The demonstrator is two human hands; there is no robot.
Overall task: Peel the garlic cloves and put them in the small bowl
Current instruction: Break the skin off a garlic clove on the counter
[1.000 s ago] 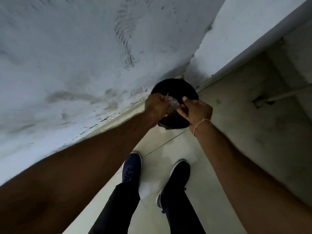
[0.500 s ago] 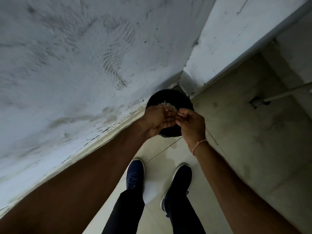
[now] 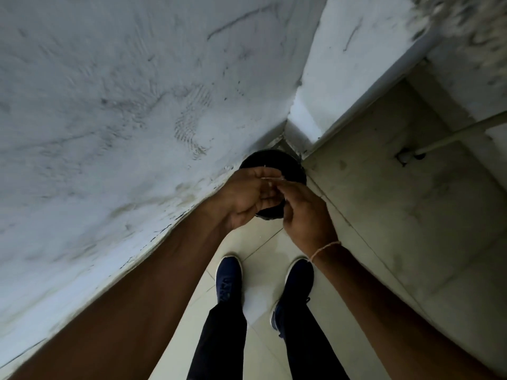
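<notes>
Both my hands are held together over a round black bin [image 3: 292, 165] that stands on the floor in the wall corner. My left hand [image 3: 247, 197] has its palm turned up and its fingers relaxed. The fingers of my right hand [image 3: 303, 212] lie across the left fingertips. Only a few thin pale flakes of garlic skin [image 3: 270, 177] show at the fingertips. No garlic cloves or small bowl are in view.
A stained white wall [image 3: 123, 119] runs along the left and a white ledge [image 3: 343, 78] meets it at the corner. My two dark blue shoes [image 3: 229, 278] stand on the pale tiled floor [image 3: 397, 242]. A white pipe [image 3: 461, 133] crosses the far right.
The clump of papery skins held between my hands a second ago is gone from them. My left palm has opened upward and my right fingers have slid across it.
</notes>
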